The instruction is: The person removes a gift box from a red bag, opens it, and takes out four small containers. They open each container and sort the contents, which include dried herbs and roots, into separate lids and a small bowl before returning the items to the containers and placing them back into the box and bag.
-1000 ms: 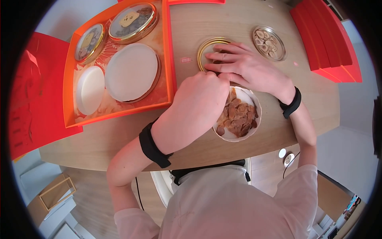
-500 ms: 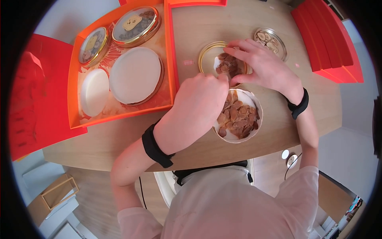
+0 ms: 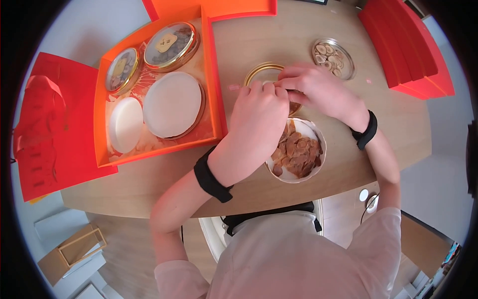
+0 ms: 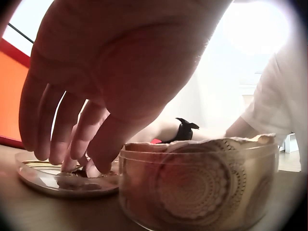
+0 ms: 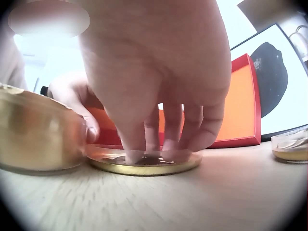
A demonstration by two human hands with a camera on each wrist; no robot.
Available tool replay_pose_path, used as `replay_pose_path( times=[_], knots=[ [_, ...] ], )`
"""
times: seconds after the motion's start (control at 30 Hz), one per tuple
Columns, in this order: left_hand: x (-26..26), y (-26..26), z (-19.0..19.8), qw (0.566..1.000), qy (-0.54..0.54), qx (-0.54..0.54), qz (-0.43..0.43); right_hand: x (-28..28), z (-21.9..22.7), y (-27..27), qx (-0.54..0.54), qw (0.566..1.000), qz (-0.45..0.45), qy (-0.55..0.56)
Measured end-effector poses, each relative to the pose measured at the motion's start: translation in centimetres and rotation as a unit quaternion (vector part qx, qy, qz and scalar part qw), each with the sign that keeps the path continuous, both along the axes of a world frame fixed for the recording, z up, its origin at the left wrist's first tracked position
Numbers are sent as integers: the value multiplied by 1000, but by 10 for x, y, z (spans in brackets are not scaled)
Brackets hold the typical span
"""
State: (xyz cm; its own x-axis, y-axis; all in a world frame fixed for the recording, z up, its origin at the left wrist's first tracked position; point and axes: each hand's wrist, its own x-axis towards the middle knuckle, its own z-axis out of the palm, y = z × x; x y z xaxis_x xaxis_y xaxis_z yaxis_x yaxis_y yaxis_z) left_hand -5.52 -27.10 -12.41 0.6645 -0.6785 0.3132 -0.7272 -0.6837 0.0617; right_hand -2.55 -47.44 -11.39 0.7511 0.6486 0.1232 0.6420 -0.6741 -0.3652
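Both hands are together over a shallow round gold-rimmed lid (image 3: 250, 75) lying on the table. Reddish-brown dried slices, mostly hidden now, lie inside it. My right hand (image 3: 323, 90) points down, thumb and fingertips bunched around slices, as the right wrist view shows beside the gold edge. Knuckles up, my left hand (image 3: 259, 114) has its bent fingers over the lid; in the left wrist view its thumb (image 4: 103, 147) comes down at the near rim. I cannot tell what that hand pinches. Close in front stands a clear round tub (image 4: 197, 187), paper-lined, with more brown dried slices (image 3: 298, 152).
A red-orange gift box (image 3: 219, 119) at the left bears two gold-rimmed tins (image 3: 169, 47) and two white round pieces (image 3: 172, 105). A dish of pale dried slices (image 3: 333, 59) sits at the back right, near red box parts (image 3: 398, 50). A red bag (image 3: 55, 144) is far left.
My right hand lay spread over the lid, then drew back and showed the brown slices; now its fingers bunch together next to my left hand. The left hand has moved slightly toward the lid.
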Motion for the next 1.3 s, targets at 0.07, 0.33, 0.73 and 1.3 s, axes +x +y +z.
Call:
replay_pose_path(
  times=[0.07,0.33,0.73,1.3],
  knots=[
    [3,-4,-2,1000,18,0,12,0,-2,1,6,1000,-2,-14],
    [4,-5,7,994,98,39,40,1,-3,3,25,999,-29,12],
    [1,-5,8,994,95,29,40,-5,6,6,38,997,-39,61],
    [-2,0,11,993,110,15,32,-6,11,4,64,997,-19,43]
  ],
)
